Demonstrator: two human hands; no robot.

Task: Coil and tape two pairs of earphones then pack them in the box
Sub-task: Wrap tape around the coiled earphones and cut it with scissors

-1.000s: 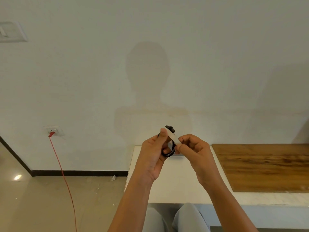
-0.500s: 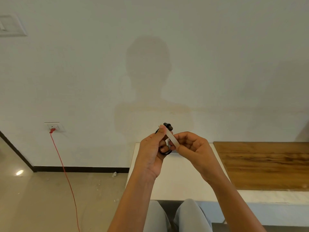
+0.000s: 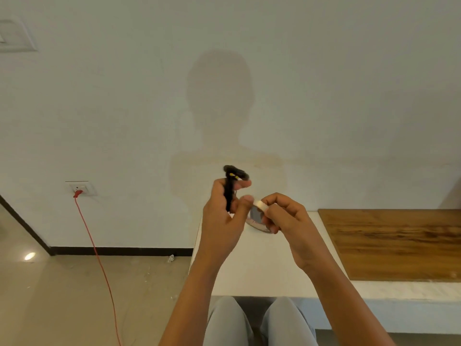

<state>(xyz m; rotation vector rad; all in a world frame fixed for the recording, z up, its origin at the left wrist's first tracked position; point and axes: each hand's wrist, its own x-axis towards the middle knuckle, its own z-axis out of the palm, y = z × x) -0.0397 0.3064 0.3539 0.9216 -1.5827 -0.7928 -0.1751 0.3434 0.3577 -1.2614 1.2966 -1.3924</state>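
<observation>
My left hand (image 3: 219,221) grips a black coiled pair of earphones (image 3: 228,193), held upright and edge-on, with the earbuds (image 3: 235,172) sticking out above my fingers. My right hand (image 3: 287,218) pinches a short pale strip of tape (image 3: 259,203) whose other end meets my left thumb. A round greyish object (image 3: 257,218), which looks like a tape roll, shows just below the strip and is partly hidden by my right fingers. Both hands are raised above the white table (image 3: 262,265). No box and no second pair of earphones are in view.
A wooden board (image 3: 399,245) lies on the table's right part. A red cable (image 3: 94,245) hangs from a wall socket (image 3: 79,188) down to the floor at the left. My knees (image 3: 249,320) sit under the table's near edge.
The coil has turned from facing me to edge-on in my left hand. My right hand has moved right and slightly down with the tape, and the round object has come into view below it.
</observation>
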